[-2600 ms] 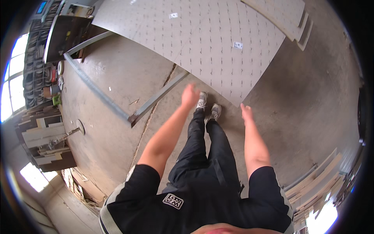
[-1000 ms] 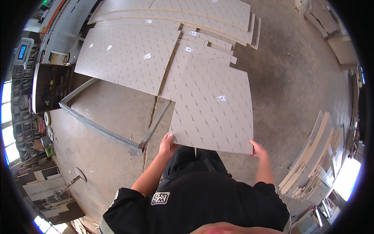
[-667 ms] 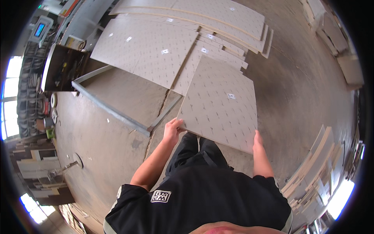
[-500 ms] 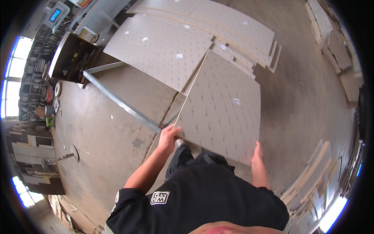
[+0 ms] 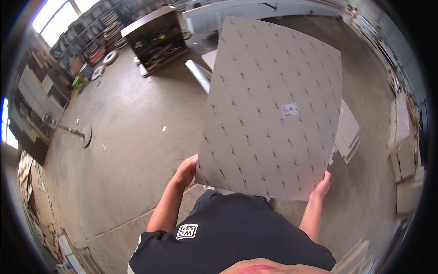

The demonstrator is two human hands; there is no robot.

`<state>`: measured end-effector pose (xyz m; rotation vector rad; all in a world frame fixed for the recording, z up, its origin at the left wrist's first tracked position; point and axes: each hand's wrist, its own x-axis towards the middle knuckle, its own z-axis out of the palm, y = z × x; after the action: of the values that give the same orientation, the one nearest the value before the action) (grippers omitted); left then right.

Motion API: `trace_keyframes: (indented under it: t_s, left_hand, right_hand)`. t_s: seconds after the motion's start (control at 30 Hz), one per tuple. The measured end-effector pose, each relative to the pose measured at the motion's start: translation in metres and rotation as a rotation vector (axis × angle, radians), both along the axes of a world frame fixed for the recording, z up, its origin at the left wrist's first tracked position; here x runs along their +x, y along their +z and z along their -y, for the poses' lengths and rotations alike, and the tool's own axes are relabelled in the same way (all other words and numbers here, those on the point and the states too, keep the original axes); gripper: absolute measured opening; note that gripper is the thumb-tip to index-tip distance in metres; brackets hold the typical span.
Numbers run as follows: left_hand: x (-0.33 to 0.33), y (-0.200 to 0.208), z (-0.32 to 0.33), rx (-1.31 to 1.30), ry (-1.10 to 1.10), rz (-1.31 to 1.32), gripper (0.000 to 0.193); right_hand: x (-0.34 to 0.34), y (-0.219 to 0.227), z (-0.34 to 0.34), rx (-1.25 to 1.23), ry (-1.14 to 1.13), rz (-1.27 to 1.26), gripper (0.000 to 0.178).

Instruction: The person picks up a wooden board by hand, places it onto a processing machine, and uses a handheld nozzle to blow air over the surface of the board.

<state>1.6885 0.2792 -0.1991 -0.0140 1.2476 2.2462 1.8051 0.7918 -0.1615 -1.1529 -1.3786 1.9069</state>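
Smooth concrete floor (image 5: 132, 137), flat beige dark-printed panel (image 5: 260, 123), left hand (image 5: 186, 171) and right hand (image 5: 321, 186) grasping opposite edges

The left hand (image 5: 185, 172) grips the near left corner of the panel (image 5: 267, 98), the right hand (image 5: 320, 185) its right edge near the other corner. Both bare forearms (image 5: 163, 208) reach forward to it, well apart.

The floor (image 5: 132, 155) carries a dark cabinet (image 5: 153, 19), round-based stand (image 5: 86, 136) and white scrap (image 5: 164, 129).
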Motion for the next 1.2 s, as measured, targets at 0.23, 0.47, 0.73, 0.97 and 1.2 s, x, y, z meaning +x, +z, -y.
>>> trace_keyframes:
  t_s: [0.23, 0.47, 0.73, 0.97, 1.2]
  left_hand:
    - [-0.055, -0.022, 0.16, -0.236, 0.613, 0.278, 0.051]
    - [-0.113, -0.056, 0.278, -0.304, 0.915, 0.308, 0.05]
    - [-0.251, -0.058, 0.41, -0.383, 1.195, 0.29, 0.049]
    - [-0.389, -0.066, 0.464, -0.344, 1.259, 0.372, 0.047]
    - [-0.641, -0.097, 0.557, -0.345, 1.083, 0.394, 0.048]
  right_hand:
    - [-0.181, -0.027, 0.191, 0.13, 0.333, 0.025, 0.037]
    - [-0.379, -0.079, 0.329, 0.39, 0.614, 0.121, 0.044]
    - [-0.628, -0.105, 0.507, 0.465, 0.904, 0.137, 0.052]
    - [-0.782, -0.096, 0.578, 0.649, 0.914, 0.24, 0.052]
    - [-0.96, -0.119, 0.634, 0.585, 0.79, 0.333, 0.051]
